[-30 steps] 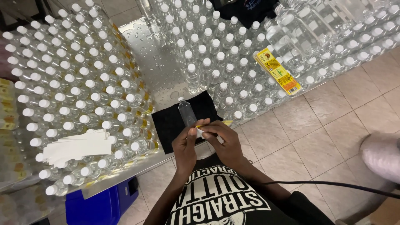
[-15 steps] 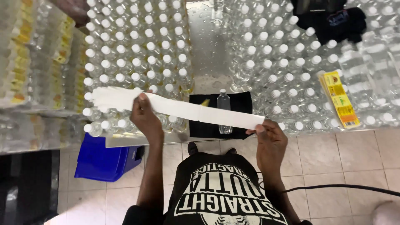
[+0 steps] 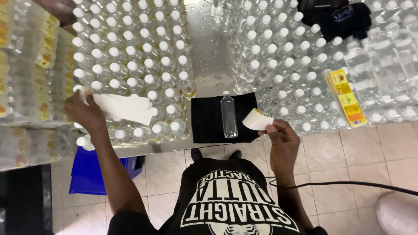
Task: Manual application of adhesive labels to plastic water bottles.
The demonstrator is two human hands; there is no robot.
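Note:
A clear plastic bottle [image 3: 228,115] with a white cap lies on a black cloth [image 3: 205,124] at the table's front edge. My right hand [image 3: 282,138] holds a curled pale label [image 3: 256,119] just right of the bottle. My left hand [image 3: 85,112] reaches far left and rests on a pile of white backing strips [image 3: 124,107] lying on the caps of standing bottles; its fingers press the strips' left end.
Upright white-capped bottles [image 3: 130,52] crowd the wet metal table [image 3: 208,48] on both sides of the cloth. A stack of yellow labels [image 3: 345,97] lies on the right bottles. A blue bin [image 3: 89,175] stands under the table. A black cable [image 3: 348,184] crosses the tiled floor.
The long white strip stretched between both hands has come apart: my left hand carried the backing left onto the pile, and my right hand kept the curled label.

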